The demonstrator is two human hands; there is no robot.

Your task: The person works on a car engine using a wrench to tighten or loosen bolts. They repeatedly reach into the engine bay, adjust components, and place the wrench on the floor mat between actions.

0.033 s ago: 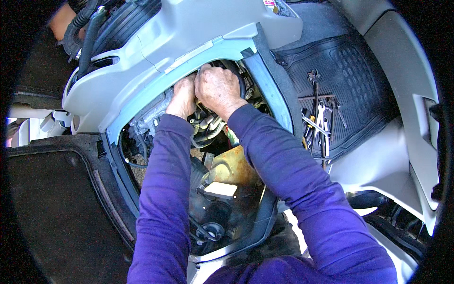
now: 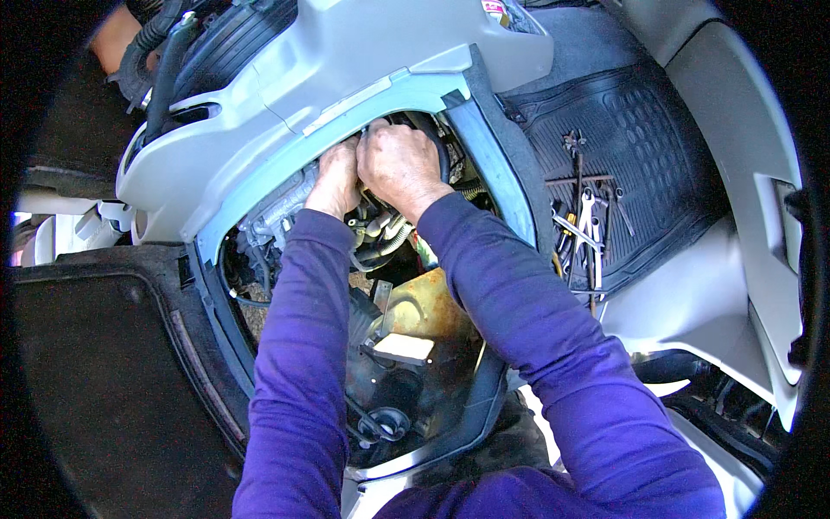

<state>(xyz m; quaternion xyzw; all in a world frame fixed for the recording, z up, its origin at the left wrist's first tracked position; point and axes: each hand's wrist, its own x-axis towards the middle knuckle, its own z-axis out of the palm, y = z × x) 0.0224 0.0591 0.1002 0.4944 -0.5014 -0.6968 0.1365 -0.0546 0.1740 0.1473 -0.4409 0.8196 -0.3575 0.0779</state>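
Both hands reach into the far end of an engine bay, seen through a floor opening with a light blue metal frame (image 2: 380, 95). My right hand (image 2: 399, 166) is closed, its knuckles up and fingers curled down among the parts close to the frame's far edge. Whatever it grips is hidden beneath it. Right against it on the left is my left hand (image 2: 335, 179), its fingers out of sight past the frame's edge and the other hand. Hoses and a corrugated tube (image 2: 396, 238) run just below my wrists. Left of them lies a grey metal engine part (image 2: 272, 214).
Wrenches (image 2: 588, 208), screwdrivers (image 2: 566, 233) and other tools lie on a black rubber floor mat (image 2: 648, 130) at right. A stained metal plate (image 2: 424, 307) is nearer me inside the bay. Grey plastic trim (image 2: 346, 43) borders the far side; a dark carpeted panel (image 2: 112, 363) is at left.
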